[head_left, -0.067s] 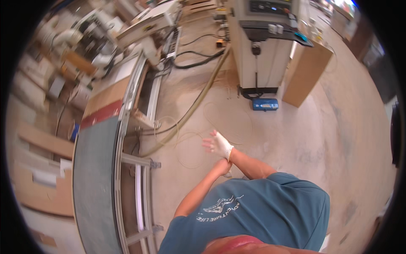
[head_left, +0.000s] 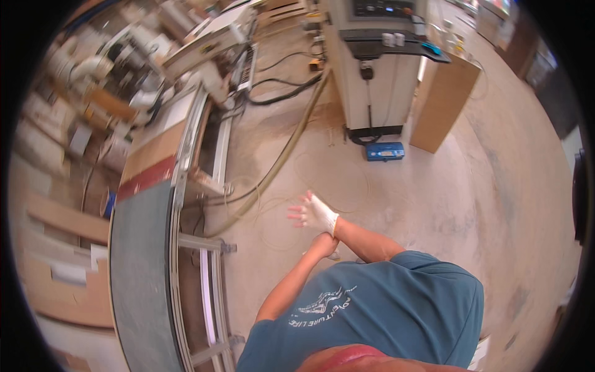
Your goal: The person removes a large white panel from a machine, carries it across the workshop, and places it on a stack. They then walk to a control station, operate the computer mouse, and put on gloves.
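On my right hand [head_left: 312,212] is a white glove [head_left: 322,214] with bare fingertips showing; the fingers are spread and hold nothing. My left hand [head_left: 324,243] is closed at the right wrist, against the glove's cuff. Its fingers are mostly hidden under the wrist, but it appears to grip the cuff. Both hands are in front of my body, above the floor. A small pale bit of something [head_left: 334,255] shows just below the left hand, too little to name.
To the left runs a long machine bed with a grey belt [head_left: 141,260] and metal rails. A control cabinet [head_left: 378,93] stands ahead, with a blue box [head_left: 385,151] at its foot and a brown board [head_left: 445,102] beside it. A hose [head_left: 282,158] and cables cross the floor.
The view has shifted slightly. My gloved right hand is a little further left, its fingers spread somewhat wider. My left hand stays at the wrist.
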Available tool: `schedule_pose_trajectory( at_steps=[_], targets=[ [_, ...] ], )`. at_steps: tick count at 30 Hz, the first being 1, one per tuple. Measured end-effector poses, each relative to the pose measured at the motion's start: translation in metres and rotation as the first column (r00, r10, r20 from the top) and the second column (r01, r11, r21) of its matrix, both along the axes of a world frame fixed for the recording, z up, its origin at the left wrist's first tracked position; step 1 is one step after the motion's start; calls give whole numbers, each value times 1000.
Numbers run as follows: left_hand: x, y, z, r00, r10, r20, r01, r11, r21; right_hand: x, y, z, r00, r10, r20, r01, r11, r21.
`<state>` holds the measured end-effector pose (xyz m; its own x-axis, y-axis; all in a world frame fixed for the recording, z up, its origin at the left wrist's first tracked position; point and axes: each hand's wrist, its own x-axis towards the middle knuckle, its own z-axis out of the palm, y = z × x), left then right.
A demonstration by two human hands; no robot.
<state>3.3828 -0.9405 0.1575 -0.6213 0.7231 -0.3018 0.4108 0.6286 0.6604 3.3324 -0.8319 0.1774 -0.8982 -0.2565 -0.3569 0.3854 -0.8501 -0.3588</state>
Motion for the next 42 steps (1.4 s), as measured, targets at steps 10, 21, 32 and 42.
schedule_pose_trajectory(
  at_steps=[10, 21, 32, 42],
  targets=[
    [-42, 100, 12, 792, 215, 571, -419, 872, 253, 40, 194, 56, 960, -1, -280, 141, 867, 478],
    [-80, 268, 47, 229, -122, 966, -705, 663, 251, 138, 239, 19, 899, -438, 0, 376, 773, 511],
    [-178, 361, 19, 236, -264, 935, -400, 851, 341, 103, 343, 68, 804, -590, 72, 244, 439, 865],
    [-334, 333, 6, 969, -183, 168, 43, 790, 611, -93, 410, 78, 997, 73, 3, 4, -91, 996]
  ],
)
